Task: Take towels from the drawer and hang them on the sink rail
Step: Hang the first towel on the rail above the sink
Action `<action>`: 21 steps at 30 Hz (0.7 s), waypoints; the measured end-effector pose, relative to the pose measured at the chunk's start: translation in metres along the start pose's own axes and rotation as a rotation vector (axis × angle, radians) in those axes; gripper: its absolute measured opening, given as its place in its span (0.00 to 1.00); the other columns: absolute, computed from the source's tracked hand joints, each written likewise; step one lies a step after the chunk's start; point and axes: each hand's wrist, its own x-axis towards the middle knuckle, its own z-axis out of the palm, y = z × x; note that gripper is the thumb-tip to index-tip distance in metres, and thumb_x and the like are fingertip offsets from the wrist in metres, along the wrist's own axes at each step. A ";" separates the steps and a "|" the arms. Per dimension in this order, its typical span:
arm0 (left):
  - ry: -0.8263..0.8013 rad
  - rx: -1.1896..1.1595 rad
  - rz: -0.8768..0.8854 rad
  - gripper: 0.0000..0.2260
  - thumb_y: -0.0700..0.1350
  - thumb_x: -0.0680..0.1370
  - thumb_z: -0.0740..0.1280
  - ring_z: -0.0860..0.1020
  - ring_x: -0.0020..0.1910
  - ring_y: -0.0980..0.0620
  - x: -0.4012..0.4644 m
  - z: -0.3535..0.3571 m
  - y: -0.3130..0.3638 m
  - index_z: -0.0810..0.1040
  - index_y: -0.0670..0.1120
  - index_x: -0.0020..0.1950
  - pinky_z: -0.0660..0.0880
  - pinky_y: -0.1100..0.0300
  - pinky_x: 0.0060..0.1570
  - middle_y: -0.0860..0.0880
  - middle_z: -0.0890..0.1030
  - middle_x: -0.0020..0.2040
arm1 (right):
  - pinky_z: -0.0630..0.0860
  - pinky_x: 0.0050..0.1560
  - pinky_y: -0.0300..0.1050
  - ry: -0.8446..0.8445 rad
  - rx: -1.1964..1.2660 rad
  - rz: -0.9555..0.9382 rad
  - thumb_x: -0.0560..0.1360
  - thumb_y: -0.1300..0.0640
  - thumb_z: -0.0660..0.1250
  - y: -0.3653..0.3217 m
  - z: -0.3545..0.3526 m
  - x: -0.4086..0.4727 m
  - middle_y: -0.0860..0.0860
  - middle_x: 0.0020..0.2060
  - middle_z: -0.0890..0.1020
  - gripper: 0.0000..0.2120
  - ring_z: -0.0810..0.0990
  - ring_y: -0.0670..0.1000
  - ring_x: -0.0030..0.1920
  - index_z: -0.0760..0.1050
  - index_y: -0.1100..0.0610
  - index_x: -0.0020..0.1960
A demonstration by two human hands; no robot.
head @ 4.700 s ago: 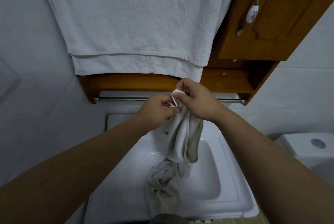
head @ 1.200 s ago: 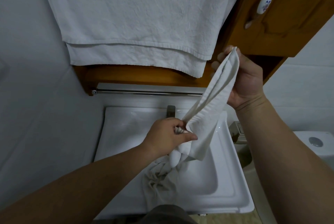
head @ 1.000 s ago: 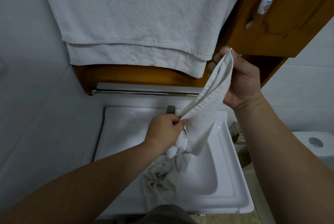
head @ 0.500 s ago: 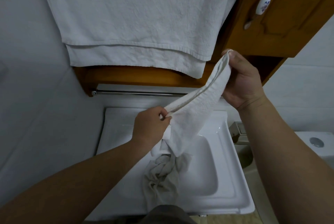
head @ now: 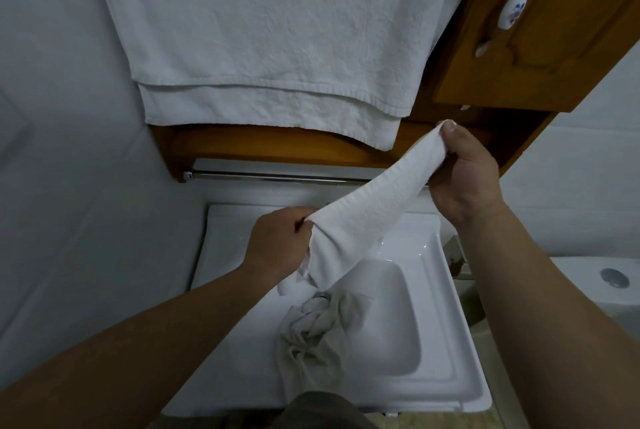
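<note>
A small white towel (head: 374,210) is stretched between my two hands above the sink (head: 446,352). My left hand (head: 280,245) grips its lower end over the basin's back left. My right hand (head: 464,176) pinches its upper corner, raised in front of the right end of the metal rail (head: 277,177). The towel's slack hangs down below my left hand. A crumpled grey-beige towel (head: 318,331) lies in the sink basin, draped over the front rim. The rail itself is bare.
A large white towel (head: 277,41) hangs folded from above, over a wooden shelf (head: 263,148). A wooden cabinet door (head: 554,30) with a ceramic handle is at the upper right. A toilet tank (head: 609,283) stands at the right; walls are pale tile.
My left hand has slid left and up along the towel, pulling it out longer and flatter. My right hand keeps its corner near the rail's right end.
</note>
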 end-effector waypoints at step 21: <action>-0.047 0.185 -0.017 0.09 0.44 0.79 0.64 0.79 0.41 0.56 0.002 0.003 -0.024 0.84 0.51 0.49 0.75 0.63 0.46 0.53 0.84 0.44 | 0.68 0.39 0.36 -0.230 -1.006 -0.465 0.80 0.49 0.64 -0.005 0.045 -0.033 0.43 0.38 0.77 0.05 0.75 0.40 0.39 0.76 0.49 0.51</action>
